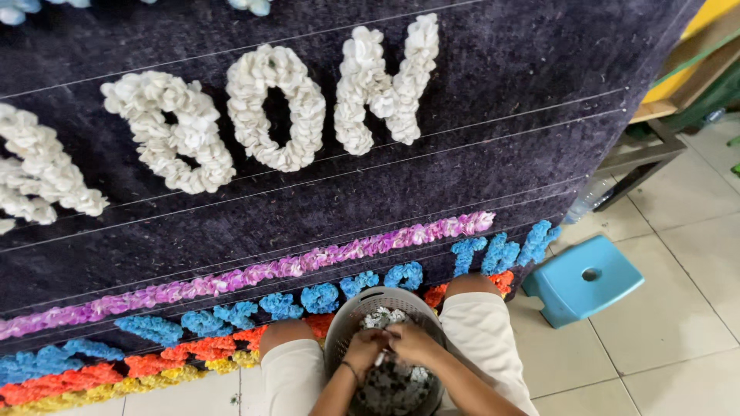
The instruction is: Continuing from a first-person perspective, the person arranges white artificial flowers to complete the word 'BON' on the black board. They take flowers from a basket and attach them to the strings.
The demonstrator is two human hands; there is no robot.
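A grey perforated basket (pixel 348 320) rests between my knees, with several small white and grey paper tufts inside. Both hands are down in it. My left hand (pixel 364 350) and my right hand (pixel 411 343) meet over the basket and pinch a small white paper piece (pixel 380 357) between their fingers. In front of me stands a dark velvet-like board (pixel 478 146) carrying large white flower-tuft letters (pixel 270 108), a pink tuft line (pixel 308 266) and blue tuft shapes (pixel 320 296).
Rows of orange and yellow tufts (pixel 154 368) run along the board's bottom edge at left. A light blue plastic stool (pixel 582 280) stands on the white tile floor at right. A wooden and metal frame (pixel 655 131) sits behind it.
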